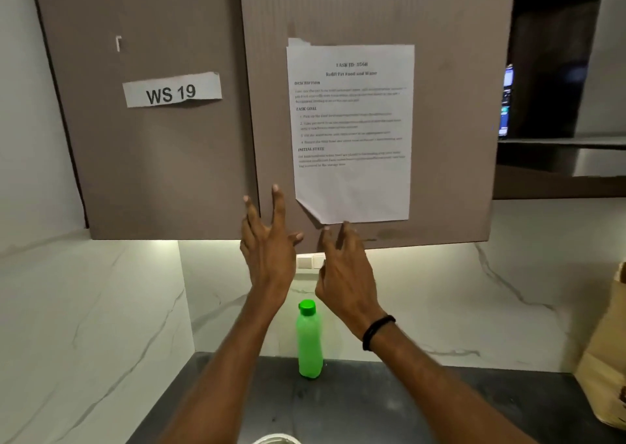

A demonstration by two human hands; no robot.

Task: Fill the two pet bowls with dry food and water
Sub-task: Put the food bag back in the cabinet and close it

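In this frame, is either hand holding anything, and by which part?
Nothing is held. The left hand and right hand are raised, fingers spread, before the cabinet doors; the bottle stands untouched below.

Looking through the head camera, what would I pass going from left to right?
A white paper label printed WS 19 → left hand → green plastic bottle → right hand → brown paper bag.

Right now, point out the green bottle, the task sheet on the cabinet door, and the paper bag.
green bottle (310, 342): head view, middle of its body.
task sheet (352, 132): head view, centre of the printed page.
paper bag (606, 359): head view, its side at the right edge.
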